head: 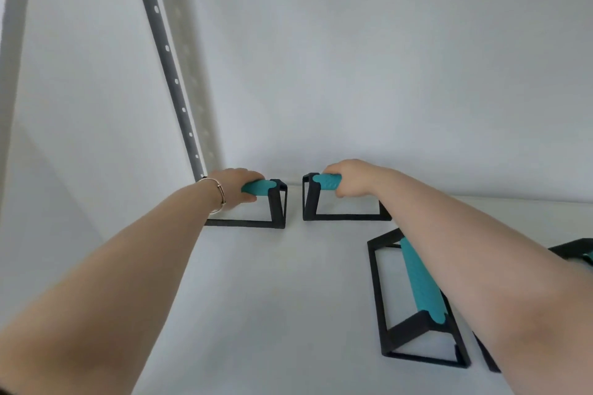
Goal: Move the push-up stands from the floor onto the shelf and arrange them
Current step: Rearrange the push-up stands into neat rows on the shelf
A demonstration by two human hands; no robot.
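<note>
Two push-up stands with black frames and teal grips stand at the back of the white shelf (272, 298), close to the wall. My left hand (234, 184) is closed around the grip of the left stand (276, 205). My right hand (349, 178) is closed around the grip of the right stand (310, 199). The two stands sit end to end with a small gap between them. A third stand (420, 285) rests nearer to me on the right, partly under my right forearm. Only a black corner of a fourth stand (574, 248) shows at the far right.
A grey perforated shelf upright (167, 51) rises at the back left corner. White walls close the shelf at the back and left. A thin bracelet (218, 194) is on my left wrist.
</note>
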